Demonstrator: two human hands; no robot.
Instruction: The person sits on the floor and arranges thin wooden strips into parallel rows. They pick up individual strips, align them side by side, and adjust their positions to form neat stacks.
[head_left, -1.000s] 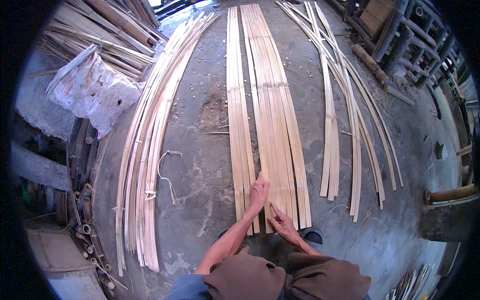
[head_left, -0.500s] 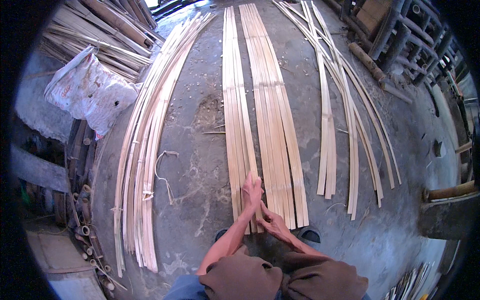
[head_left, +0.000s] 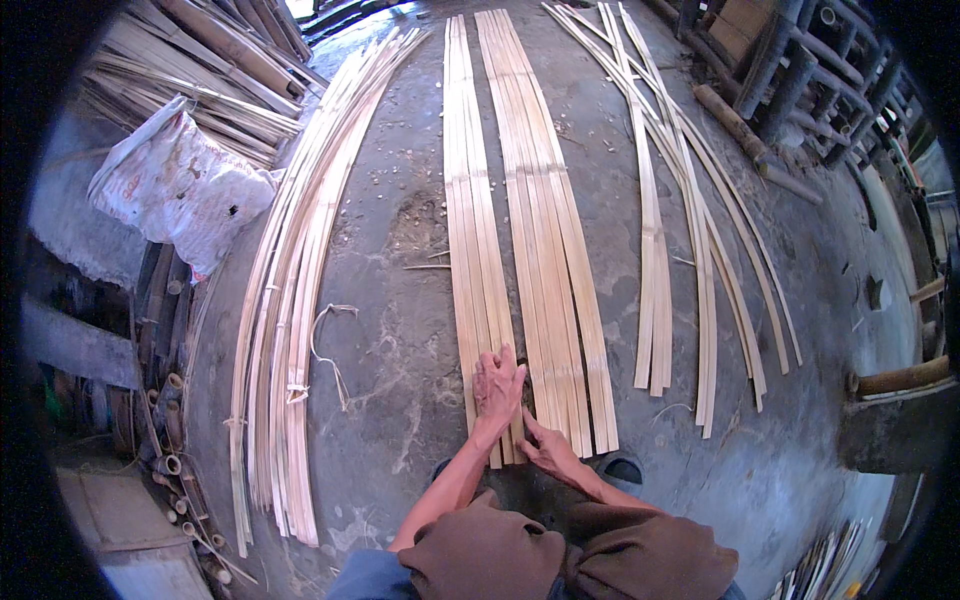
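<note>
Long, flat pale bamboo strips lie side by side on the floor in front of me in two groups, a narrower left group [head_left: 468, 250] and a wider right group [head_left: 545, 250]. My left hand [head_left: 499, 388] rests on the near part of the left group, fingers spread over the strips. Lower down, my right hand [head_left: 550, 447] touches the right edge of that group close to its near end. Its thumb and forefinger are apart; the other fingers are partly hidden. A narrow gap separates the two groups.
Left of me lies a tied bundle of strips [head_left: 290, 300], with a loose tie [head_left: 325, 350] beside it. Several crossed strips [head_left: 690, 200] are on the right. A white sack [head_left: 185, 190] and bamboo poles [head_left: 165, 465] line the left side. Sandals [head_left: 622, 470] show at my feet.
My left hand has shifted slightly left and spread its fingers across the left group, whose right-hand strip now lies closer to the others. My right hand has hardly moved.
</note>
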